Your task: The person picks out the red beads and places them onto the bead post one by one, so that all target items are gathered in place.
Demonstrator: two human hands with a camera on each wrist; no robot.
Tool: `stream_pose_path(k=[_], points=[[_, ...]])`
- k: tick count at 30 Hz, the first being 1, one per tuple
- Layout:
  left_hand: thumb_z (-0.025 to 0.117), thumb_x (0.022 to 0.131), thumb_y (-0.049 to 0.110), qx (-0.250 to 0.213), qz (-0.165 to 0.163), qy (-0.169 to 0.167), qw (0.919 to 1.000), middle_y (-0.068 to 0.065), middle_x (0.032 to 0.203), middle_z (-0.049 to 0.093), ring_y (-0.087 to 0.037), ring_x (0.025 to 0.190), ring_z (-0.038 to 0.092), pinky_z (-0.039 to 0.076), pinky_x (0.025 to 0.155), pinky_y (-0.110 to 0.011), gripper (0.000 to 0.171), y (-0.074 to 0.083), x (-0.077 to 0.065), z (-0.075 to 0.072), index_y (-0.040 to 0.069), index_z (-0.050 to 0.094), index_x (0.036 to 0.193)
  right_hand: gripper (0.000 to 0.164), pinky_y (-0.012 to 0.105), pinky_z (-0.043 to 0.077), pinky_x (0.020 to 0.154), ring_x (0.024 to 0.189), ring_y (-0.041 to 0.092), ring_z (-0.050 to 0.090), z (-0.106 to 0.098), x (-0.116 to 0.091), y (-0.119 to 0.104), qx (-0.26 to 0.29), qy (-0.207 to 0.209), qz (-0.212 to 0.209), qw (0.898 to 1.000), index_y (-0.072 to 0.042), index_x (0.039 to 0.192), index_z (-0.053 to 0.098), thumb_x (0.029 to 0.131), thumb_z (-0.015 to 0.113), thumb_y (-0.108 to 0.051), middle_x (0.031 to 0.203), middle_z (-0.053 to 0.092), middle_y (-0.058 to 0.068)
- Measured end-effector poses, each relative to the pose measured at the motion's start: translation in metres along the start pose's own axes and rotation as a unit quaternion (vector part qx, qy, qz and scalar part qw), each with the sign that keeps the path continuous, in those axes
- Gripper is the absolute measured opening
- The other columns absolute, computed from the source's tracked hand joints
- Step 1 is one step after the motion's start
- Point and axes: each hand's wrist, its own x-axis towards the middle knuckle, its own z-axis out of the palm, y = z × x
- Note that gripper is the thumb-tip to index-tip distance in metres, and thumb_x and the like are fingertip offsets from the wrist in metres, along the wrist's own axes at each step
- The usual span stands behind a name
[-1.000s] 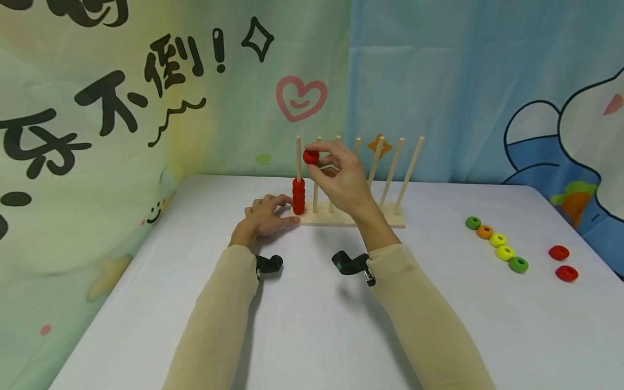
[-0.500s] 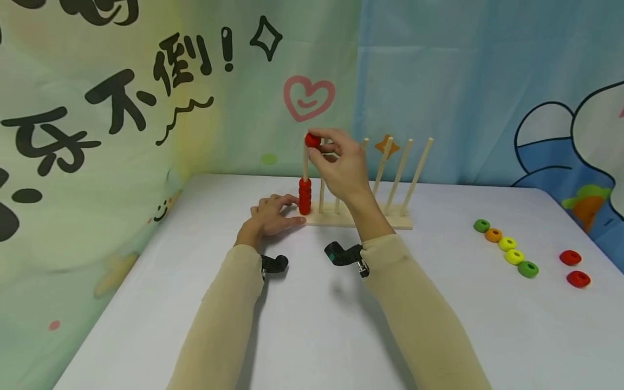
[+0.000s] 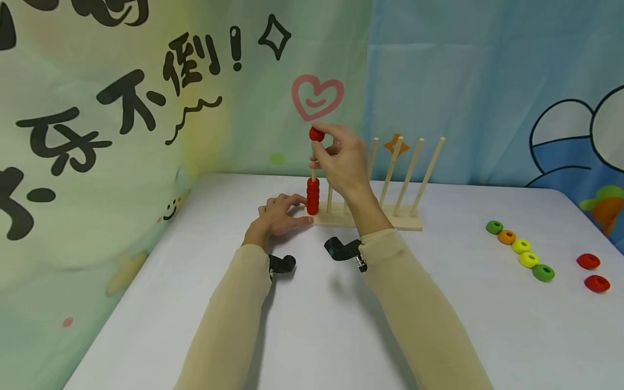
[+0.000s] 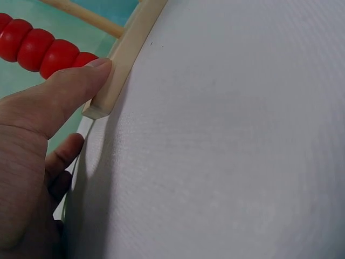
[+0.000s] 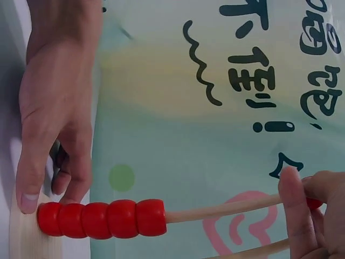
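Note:
A wooden peg rack stands toward the back of the table, with several upright pegs. Stacked red beads fill the lower part of its leftmost peg. My left hand holds the rack's left end, the thumb on the front of the base in the left wrist view and the other fingers behind. Between thumb and fingertips, my right hand pinches a red bead at the top of that same peg. Its fingers mostly cover this bead in the right wrist view, so whether the peg has entered it I cannot tell.
On the right of the white table lies a slanting row of beads: green, orange, yellow and green again. Two loose red beads lie farther right. A printed cloth hangs behind.
My right hand has lifted the red bead from beside the leftmost peg up to its top. The left hand stays at the rack's end. The head view has shifted slightly.

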Motion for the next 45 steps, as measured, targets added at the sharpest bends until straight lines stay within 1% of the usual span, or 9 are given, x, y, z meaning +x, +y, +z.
stream_pose_path(k=[1, 8, 12, 19, 25, 27, 29, 34, 45], points=[[0.065, 0.084, 0.061, 0.000, 0.001, 0.000, 1.0000, -0.003, 0.149, 0.039, -0.032, 0.137, 0.025, 0.022, 0.106, -0.054, 0.059, 0.000, 0.000, 0.000, 0.039, 0.050, 0.137, 0.031, 0.034, 0.058, 0.065, 0.071, 0.038, 0.068, 0.000, 0.000, 0.000, -0.008, 0.001, 0.001, 1.000, 0.001, 0.125, 0.065, 0.094, 0.060, 0.003, 0.117, 0.059, 0.020], [0.064, 0.084, 0.062, -0.003, 0.007, -0.005, 1.0000, -0.002, 0.148, 0.040, -0.032, 0.137, 0.026, 0.022, 0.105, -0.053, 0.059, 0.001, -0.002, 0.000, 0.039, 0.051, 0.137, 0.034, 0.025, 0.056, 0.062, 0.066, 0.012, 0.069, 0.000, 0.014, 0.037, -0.073, -0.037, 0.018, 0.996, -0.015, 0.130, 0.065, 0.096, 0.063, -0.012, 0.124, 0.057, 0.002], [0.064, 0.084, 0.062, -0.007, 0.007, -0.007, 0.9999, -0.002, 0.147, 0.041, -0.032, 0.136, 0.025, 0.023, 0.105, -0.053, 0.059, 0.001, -0.003, 0.000, 0.039, 0.051, 0.137, 0.039, 0.026, 0.056, 0.061, 0.070, 0.012, 0.070, 0.000, 0.010, 0.039, -0.082, -0.045, 0.007, 0.996, -0.019, 0.134, 0.061, 0.096, 0.063, -0.015, 0.131, 0.054, 0.002], [0.065, 0.084, 0.061, -0.004, 0.012, 0.002, 0.9999, -0.001, 0.145, 0.042, -0.032, 0.135, 0.027, 0.023, 0.103, -0.052, 0.058, 0.003, -0.002, -0.003, 0.038, 0.052, 0.135, 0.037, 0.026, 0.056, 0.058, 0.077, 0.021, 0.070, -0.002, -0.010, 0.044, -0.036, -0.047, -0.065, 0.996, -0.010, 0.130, 0.061, 0.094, 0.064, -0.006, 0.137, 0.050, 0.003], [0.065, 0.085, 0.059, -0.001, 0.004, -0.005, 1.0000, -0.002, 0.146, 0.042, -0.032, 0.135, 0.026, 0.023, 0.103, -0.052, 0.057, 0.005, -0.002, -0.001, 0.038, 0.051, 0.136, 0.037, 0.030, 0.057, 0.060, 0.079, 0.028, 0.069, -0.016, -0.035, 0.022, -0.005, -0.040, -0.082, 0.996, 0.002, 0.129, 0.058, 0.092, 0.059, 0.007, 0.141, 0.046, 0.013], [0.065, 0.085, 0.059, 0.002, 0.002, -0.004, 1.0000, -0.002, 0.147, 0.041, -0.032, 0.135, 0.026, 0.023, 0.103, -0.053, 0.058, 0.005, -0.002, -0.001, 0.038, 0.051, 0.136, 0.036, 0.033, 0.058, 0.060, 0.078, 0.028, 0.068, -0.022, -0.042, 0.014, 0.005, -0.038, -0.086, 0.996, 0.005, 0.127, 0.058, 0.091, 0.057, 0.009, 0.137, 0.047, 0.016], [0.064, 0.085, 0.060, 0.005, 0.000, -0.003, 1.0000, -0.002, 0.148, 0.041, -0.033, 0.135, 0.027, 0.023, 0.103, -0.052, 0.058, 0.005, -0.002, -0.002, 0.038, 0.050, 0.137, 0.036, 0.036, 0.058, 0.059, 0.075, 0.026, 0.067, -0.028, -0.046, 0.015, 0.022, -0.037, -0.092, 0.995, 0.005, 0.126, 0.058, 0.091, 0.056, 0.012, 0.132, 0.048, 0.016], [0.065, 0.085, 0.058, 0.007, -0.002, 0.001, 1.0000, -0.002, 0.148, 0.040, -0.032, 0.135, 0.027, 0.023, 0.103, -0.051, 0.058, 0.003, -0.002, -0.005, 0.038, 0.050, 0.137, 0.033, 0.038, 0.058, 0.058, 0.073, 0.025, 0.065, -0.042, -0.056, 0.022, 0.041, -0.046, -0.092, 0.994, 0.006, 0.122, 0.059, 0.090, 0.053, 0.014, 0.116, 0.051, 0.016], [0.066, 0.084, 0.057, -0.005, 0.005, -0.002, 1.0000, -0.002, 0.148, 0.040, -0.033, 0.137, 0.024, 0.022, 0.103, -0.052, 0.058, 0.003, -0.002, -0.002, 0.037, 0.050, 0.137, 0.029, 0.039, 0.057, 0.056, 0.069, 0.024, 0.064, -0.082, -0.078, 0.042, 0.014, -0.056, -0.065, 0.996, 0.007, 0.115, 0.061, 0.089, 0.054, 0.016, 0.112, 0.055, 0.016]])
